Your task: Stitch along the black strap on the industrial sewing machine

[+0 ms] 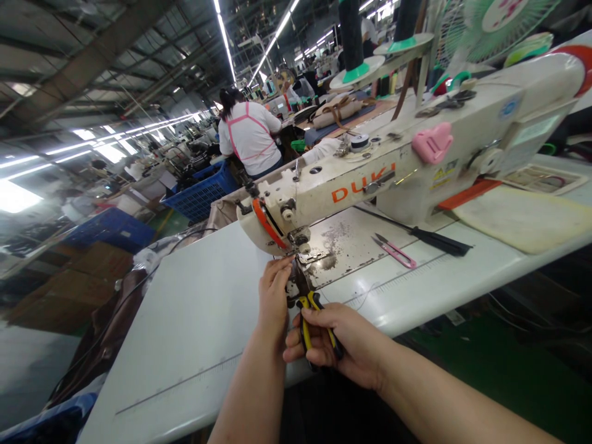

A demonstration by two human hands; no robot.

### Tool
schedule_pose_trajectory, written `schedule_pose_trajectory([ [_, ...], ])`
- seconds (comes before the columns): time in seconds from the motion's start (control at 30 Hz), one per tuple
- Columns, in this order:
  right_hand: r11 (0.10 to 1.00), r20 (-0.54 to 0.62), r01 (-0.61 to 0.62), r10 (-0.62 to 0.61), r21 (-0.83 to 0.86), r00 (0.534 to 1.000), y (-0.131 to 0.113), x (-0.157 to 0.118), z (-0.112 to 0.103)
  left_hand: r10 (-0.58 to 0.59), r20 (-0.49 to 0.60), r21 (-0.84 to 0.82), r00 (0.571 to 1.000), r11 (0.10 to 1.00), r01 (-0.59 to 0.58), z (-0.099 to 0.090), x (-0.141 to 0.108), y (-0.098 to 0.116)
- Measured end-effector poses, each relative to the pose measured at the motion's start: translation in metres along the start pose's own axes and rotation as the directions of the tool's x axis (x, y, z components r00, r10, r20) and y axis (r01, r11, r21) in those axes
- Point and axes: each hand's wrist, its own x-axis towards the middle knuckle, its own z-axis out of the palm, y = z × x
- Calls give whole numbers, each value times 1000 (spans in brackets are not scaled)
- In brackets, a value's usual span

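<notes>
My right hand (333, 339) is wrapped round the yellow-and-black handles of a pair of pliers (305, 300). The jaws point up and away, toward the needle area of a white sewing machine (351, 185). Close beside the jaws, my left hand (274, 293) has its fingers pressed together, their tips under the machine head by the presser foot (303, 246). Whatever those fingertips pinch, if anything, is too small or hidden to make out. The metal needle plate (319, 258) lies just right of the fingertips.
Pink thread snips (395, 251) and a black-handled screwdriver (439, 240) lie on the white table (194, 314). A yellowish pad (527, 216) rests at the right. Thread cones (352, 43) and a green fan (499, 24) stand behind. A co-worker (252, 135) sits beyond, near a blue crate (201, 194).
</notes>
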Motion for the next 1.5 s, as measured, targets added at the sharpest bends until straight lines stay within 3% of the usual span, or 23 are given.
schedule_pose_trajectory([
  [0.17,1000,43,-2,1,17,999,5,-2,-4,13,7,13,1000,1000,-13,0,-1,-3],
  [1.13,997,-108,56,-61,-47,992,0,4,18,46,15,33,999,998,-46,-2,0,-2],
  [1.5,992,-128,125,-125,-3,984,9,16,20,-27,-7,-2,1000,1000,27,0,2,-1],
])
